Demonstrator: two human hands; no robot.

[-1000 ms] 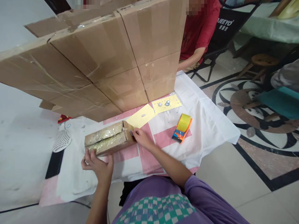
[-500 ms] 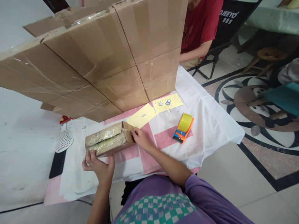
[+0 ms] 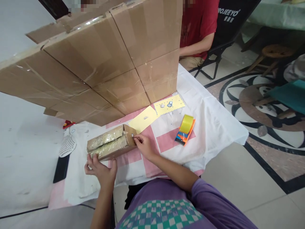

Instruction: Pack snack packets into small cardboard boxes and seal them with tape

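A small cardboard box (image 3: pixel 108 140), its top seam covered in shiny tape, lies on the table. My left hand (image 3: pixel 101 167) grips its near left side, with the fingers at the top edge and the thumb along the front. At the box's right end, my right hand (image 3: pixel 144 144) is closed in a pinch. A small white piece (image 3: pixel 132 135) shows at its fingertips, against the cardboard. Just beyond lie a plain yellow sheet (image 3: pixel 144 122) and a patterned yellow card (image 3: pixel 176 106) with small pieces on them. An orange and blue tape dispenser (image 3: pixel 185 129) with yellow tape stands to the right.
A tall wall of taped cardboard boxes (image 3: pixel 114 60) rises along the table's far side. A white perforated object (image 3: pixel 67 146) is at the left edge. Behind the boxes sits a person in a red shirt (image 3: pixel 200 28). White and pink cloth (image 3: pixel 221 121) covers the table.
My right fingers have drawn back slightly from the box's end, and the small white piece now shows there. My left hand stays on the box. The view has shifted slightly.
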